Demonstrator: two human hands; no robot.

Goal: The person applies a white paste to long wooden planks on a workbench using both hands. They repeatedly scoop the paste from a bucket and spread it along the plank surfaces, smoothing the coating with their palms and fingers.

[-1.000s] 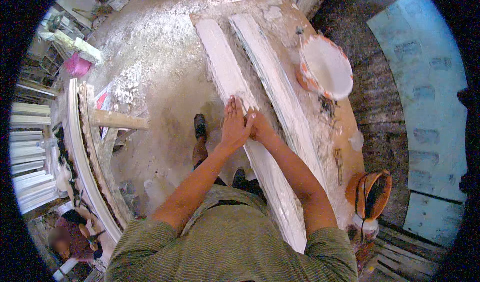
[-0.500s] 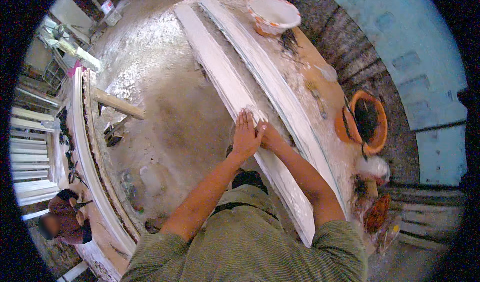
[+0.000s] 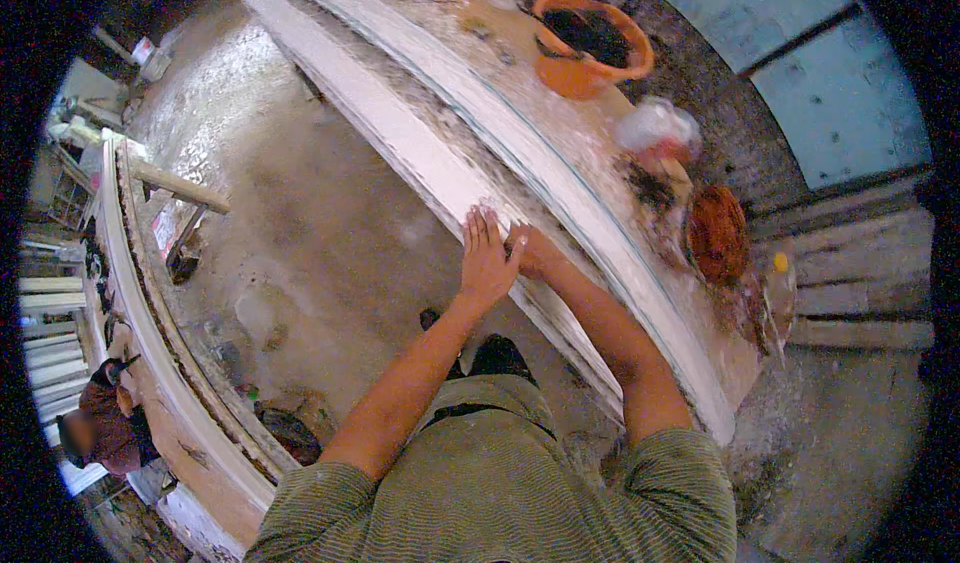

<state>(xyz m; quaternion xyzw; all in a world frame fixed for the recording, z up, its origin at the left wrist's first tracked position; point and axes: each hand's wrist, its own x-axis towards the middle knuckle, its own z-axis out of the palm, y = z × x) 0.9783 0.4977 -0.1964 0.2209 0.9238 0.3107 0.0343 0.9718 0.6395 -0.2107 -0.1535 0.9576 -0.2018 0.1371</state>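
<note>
A long white moulding strip (image 3: 385, 128), which looks like plaster, runs slantwise from far left to near right. My left hand (image 3: 487, 263) lies on its upper face with the fingers stretched out and close together. Right beside it, my right hand (image 3: 540, 255) is bent inward with its fingers curled low on the strip. A small whitish bit shows between the two hands; what the right fingers hold, if anything, is hidden. A second white strip (image 3: 560, 178) with a bluish edge lies parallel, just to the right, under my right forearm.
On the bench's right side stand an orange tub (image 3: 580, 78) with dark contents, a clear plastic bag (image 3: 655, 128) and a reddish-brown fibrous bundle (image 3: 718, 233). At left, a person (image 3: 110, 423) sits by another long bench (image 3: 150, 333). Dusty floor (image 3: 310, 223) lies between the benches.
My body and view have turned and shifted along the bench toward its near end. Both hands have slid along the strip together, keeping their pose. The tub now appears farther up.
</note>
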